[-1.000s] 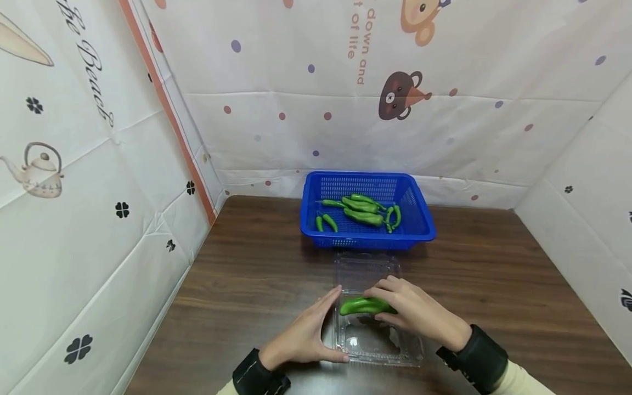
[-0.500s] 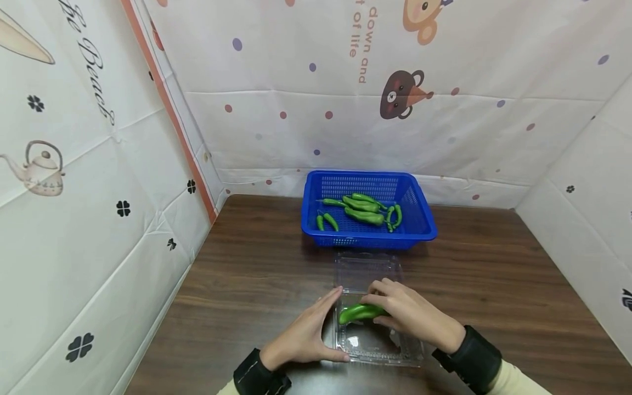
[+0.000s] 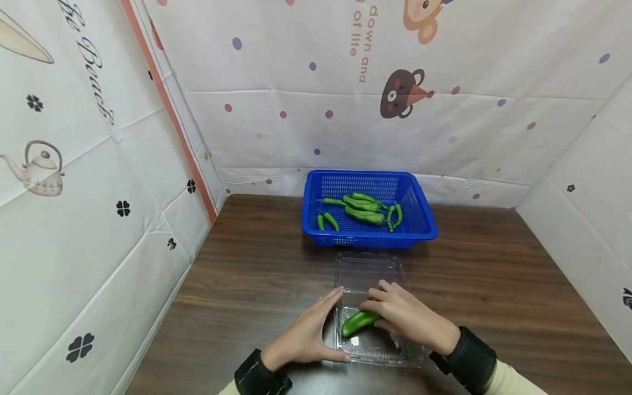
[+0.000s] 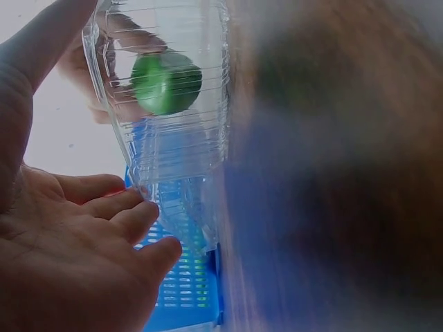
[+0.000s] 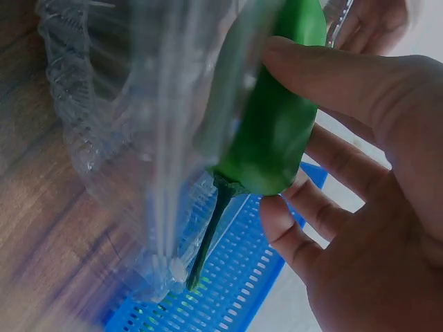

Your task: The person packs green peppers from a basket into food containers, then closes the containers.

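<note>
My right hand (image 3: 408,317) pinches a large green pepper (image 3: 359,322) between thumb and fingers. In the right wrist view the pepper (image 5: 270,124) shows its dark stem (image 5: 211,232) hanging beside the clear wall. The pepper is over the base of a clear plastic clamshell box (image 3: 375,351), whose lid (image 3: 367,271) lies folded back. My left hand (image 3: 306,334) is spread along the box's left side, thumb near the front corner and fingertips at the back corner. Through the clear wall, the left wrist view shows the pepper's rounded tip (image 4: 166,81).
Behind the box stands a blue plastic basket (image 3: 316,235) holding several green peppers (image 3: 362,204) of different sizes. All this is on a dark wood table (image 3: 261,258). Patterned white sheets (image 3: 276,137) wall in the back and sides.
My right hand has shifted slightly left and turned the pepper, so its free end has swung down toward the box's front. The left hand has stayed in place.
</note>
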Demonstrator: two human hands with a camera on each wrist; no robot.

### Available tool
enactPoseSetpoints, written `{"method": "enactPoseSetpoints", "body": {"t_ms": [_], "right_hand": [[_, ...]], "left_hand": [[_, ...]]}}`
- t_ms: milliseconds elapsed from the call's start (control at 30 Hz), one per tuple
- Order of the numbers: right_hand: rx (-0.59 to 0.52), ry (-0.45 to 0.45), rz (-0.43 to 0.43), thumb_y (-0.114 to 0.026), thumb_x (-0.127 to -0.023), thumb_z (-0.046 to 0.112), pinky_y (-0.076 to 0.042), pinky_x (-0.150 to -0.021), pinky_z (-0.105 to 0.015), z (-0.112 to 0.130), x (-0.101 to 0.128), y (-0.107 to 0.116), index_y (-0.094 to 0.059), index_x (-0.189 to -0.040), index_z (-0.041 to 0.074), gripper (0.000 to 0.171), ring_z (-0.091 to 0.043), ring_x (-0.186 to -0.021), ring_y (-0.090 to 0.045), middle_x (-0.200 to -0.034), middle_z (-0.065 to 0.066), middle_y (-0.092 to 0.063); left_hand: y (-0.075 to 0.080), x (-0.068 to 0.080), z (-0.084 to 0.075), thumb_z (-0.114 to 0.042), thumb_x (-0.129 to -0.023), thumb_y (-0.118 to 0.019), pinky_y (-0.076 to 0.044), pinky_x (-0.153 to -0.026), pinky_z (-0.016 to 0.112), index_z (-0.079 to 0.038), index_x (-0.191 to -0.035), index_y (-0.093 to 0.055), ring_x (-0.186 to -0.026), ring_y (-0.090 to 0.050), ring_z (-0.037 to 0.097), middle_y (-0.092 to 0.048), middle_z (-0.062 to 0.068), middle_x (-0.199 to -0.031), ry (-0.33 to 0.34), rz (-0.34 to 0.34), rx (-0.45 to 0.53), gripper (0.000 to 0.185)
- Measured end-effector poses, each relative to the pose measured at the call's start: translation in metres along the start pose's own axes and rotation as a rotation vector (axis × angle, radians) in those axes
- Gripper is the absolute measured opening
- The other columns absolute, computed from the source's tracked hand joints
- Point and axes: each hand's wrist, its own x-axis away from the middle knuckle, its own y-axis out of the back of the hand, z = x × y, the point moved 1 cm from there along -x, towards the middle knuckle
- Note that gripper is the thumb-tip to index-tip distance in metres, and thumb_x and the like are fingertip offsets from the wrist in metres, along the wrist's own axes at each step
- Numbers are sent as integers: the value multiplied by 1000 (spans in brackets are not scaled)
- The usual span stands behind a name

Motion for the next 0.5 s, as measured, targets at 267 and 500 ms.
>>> {"method": "enactPoseSetpoints", "body": {"t_ms": [267, 500], "right_hand": [[-3, -15, 32, -93, -75, 18, -50, -77, -35, 1, 0, -4, -74, -116, 18, 45, -16, -95, -53, -108, 2, -63], [-4, -30, 48, -92, -77, 19, -52, -80, -36, 2, 0, -6, -74, -117, 18, 44, -16, -97, -55, -108, 2, -64]], "left_hand": [[-1, 0, 0, -62, -75, -84, -34, -116, 58, -22, -167, -9, -153, -27, 30, -20, 9, -170, 13, 9, 12, 125], [-1, 0, 1, -62, -76, -84, -34, -116, 57, -20, -167, -10, -153, -26, 28, -19, 8, -170, 10, 3, 11, 125]]}}
